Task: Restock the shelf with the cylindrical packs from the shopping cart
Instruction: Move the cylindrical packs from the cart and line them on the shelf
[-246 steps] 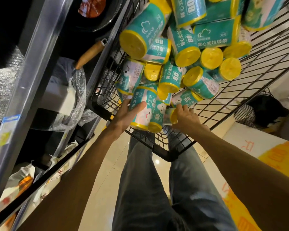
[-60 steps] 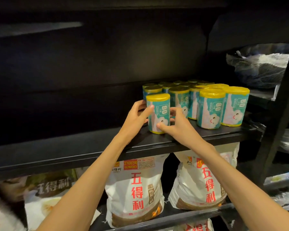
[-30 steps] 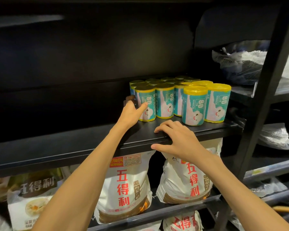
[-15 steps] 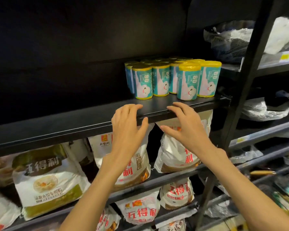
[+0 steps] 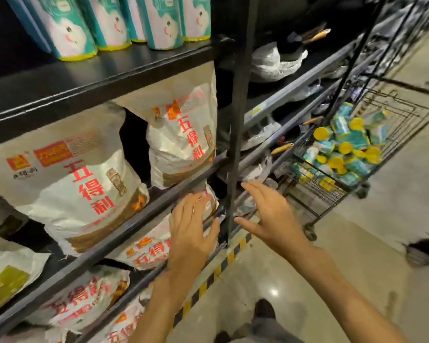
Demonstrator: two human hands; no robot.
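Observation:
Several teal cylindrical packs with yellow ends [image 5: 114,26] stand upright on the black shelf [image 5: 89,78] at the top left. More of the same packs [image 5: 342,149] lie heaped in the black wire shopping cart [image 5: 401,115] at the right. My left hand [image 5: 191,231] hangs in front of the lower shelves, fingers straight, holding nothing. My right hand [image 5: 270,216] is beside it, also spread and holding nothing, well short of the cart.
White flour bags with red characters [image 5: 84,184] fill the lower shelves. A black upright post [image 5: 235,134] stands between my hands and the neighbouring shelf bay with wrapped pans [image 5: 275,60]. Yellow-black tape [image 5: 223,263] marks the floor edge. My shoe [image 5: 264,309] is below.
Both hands have dropped away from the upper shelf edge and moved right. The view has swung down and right, bringing the cart into sight.

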